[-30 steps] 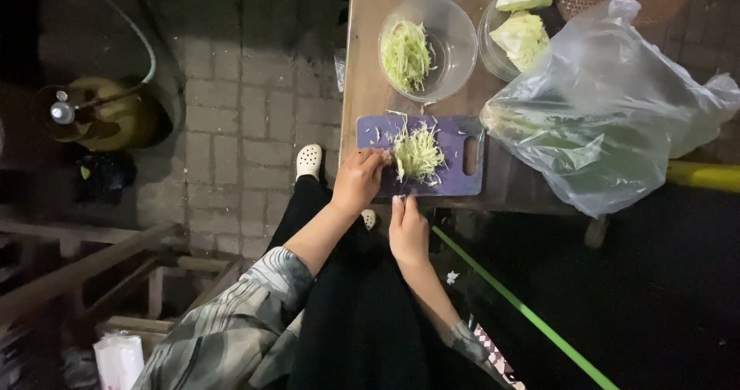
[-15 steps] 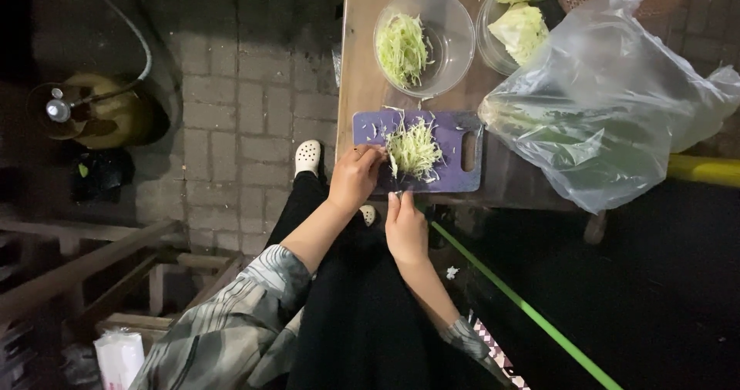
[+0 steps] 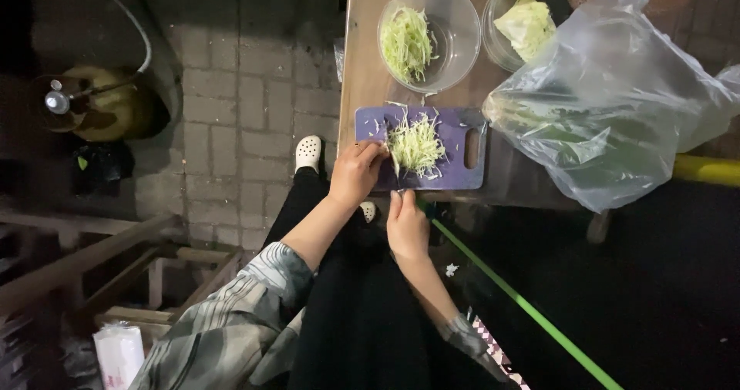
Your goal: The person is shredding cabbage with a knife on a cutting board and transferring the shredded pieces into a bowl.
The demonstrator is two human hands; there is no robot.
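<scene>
A purple cutting board (image 3: 462, 170) lies at the near edge of the wooden table (image 3: 359, 66), with a heap of shredded cabbage (image 3: 416, 143) on it. My left hand (image 3: 356, 173) rests on the board's left part, fingers curled down on the cabbage at the heap's left edge. My right hand (image 3: 406, 224) is just in front of the board, closed on a knife handle. The dark blade (image 3: 395, 178) points into the heap beside my left fingers. A clear bowl (image 3: 455, 28) behind the board holds more shredded cabbage (image 3: 406, 42).
A second clear bowl (image 3: 493, 43) with cabbage chunks (image 3: 526, 21) stands at the back. A large clear plastic bag (image 3: 617, 105) lies right of the board. A white shoe (image 3: 308, 152) stands on the brick floor. A metal kettle (image 3: 85, 105) is at far left, wooden beams (image 3: 92, 259) below it.
Both hands stay at the board's near left corner, and the knife has shifted only slightly against the cabbage heap. The view has drifted a little.
</scene>
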